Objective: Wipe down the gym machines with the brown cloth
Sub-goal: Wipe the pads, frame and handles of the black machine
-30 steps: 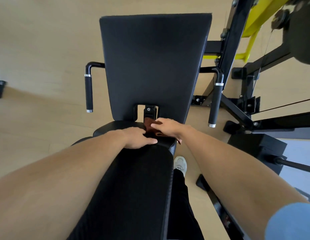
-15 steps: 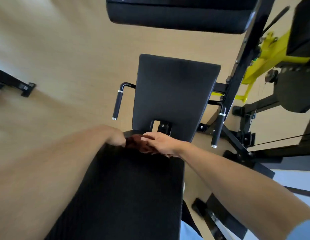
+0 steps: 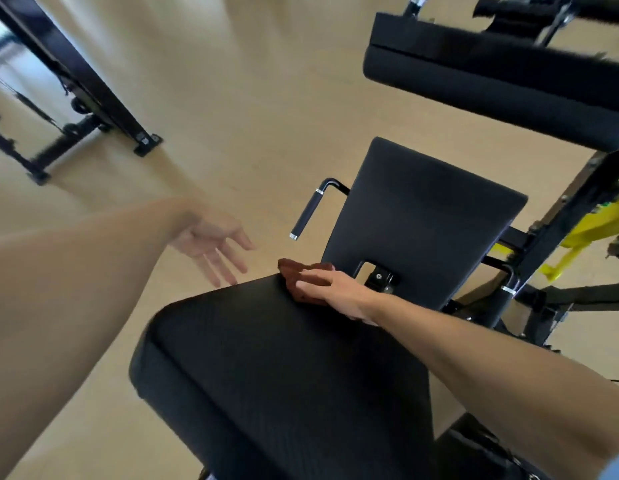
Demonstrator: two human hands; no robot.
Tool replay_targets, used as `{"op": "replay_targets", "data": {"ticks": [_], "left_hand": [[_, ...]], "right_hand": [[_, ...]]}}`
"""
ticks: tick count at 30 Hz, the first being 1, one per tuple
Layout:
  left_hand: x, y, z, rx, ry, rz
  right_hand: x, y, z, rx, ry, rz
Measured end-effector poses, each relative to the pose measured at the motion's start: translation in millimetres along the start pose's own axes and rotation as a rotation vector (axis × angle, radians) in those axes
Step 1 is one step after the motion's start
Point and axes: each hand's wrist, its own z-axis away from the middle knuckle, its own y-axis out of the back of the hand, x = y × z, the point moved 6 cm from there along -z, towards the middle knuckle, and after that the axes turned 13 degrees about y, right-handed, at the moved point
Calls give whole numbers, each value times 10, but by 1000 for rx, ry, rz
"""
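"What could have gone wrong there?"

"The brown cloth (image 3: 306,279) sat at the pad's (image 3: 283,368) far edge; a hard push might have dropped it."

"And the hands?"

"The right hand (image 3: 332,292) pressed it flat; the left hand (image 3: 211,240) hovered spread, just beside, holding nothing."
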Motion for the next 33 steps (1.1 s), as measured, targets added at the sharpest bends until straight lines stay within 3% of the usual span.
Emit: {"op": "replay_targets", "data": {"ticks": [4,6,12,17,24,29,33], "left_hand": [[-124,395,-110,149,-201,89],[-165,455,-277,187,-250,79],[-138,262,-619,48,-428,153],[-305,159,-849,-101,-536,267],[-579,339,-1076,-104,-540,225],[-528,486,-808,-100,-652,291],[-527,425,-541,-95,-751,312]], "right_hand": [[-967,-435,388,-166,339,-15],[-1238,-571,468,-202,380,18],[-1283,-612,-107,-6,82,186],[-1034,-634,-573,-45,-226,354],[-1761,-858,-336,-160,-244,514],[-2492,-1260,-94,-347,-289,929],[-2714,-1792,137,-402,-51,1447]]}}
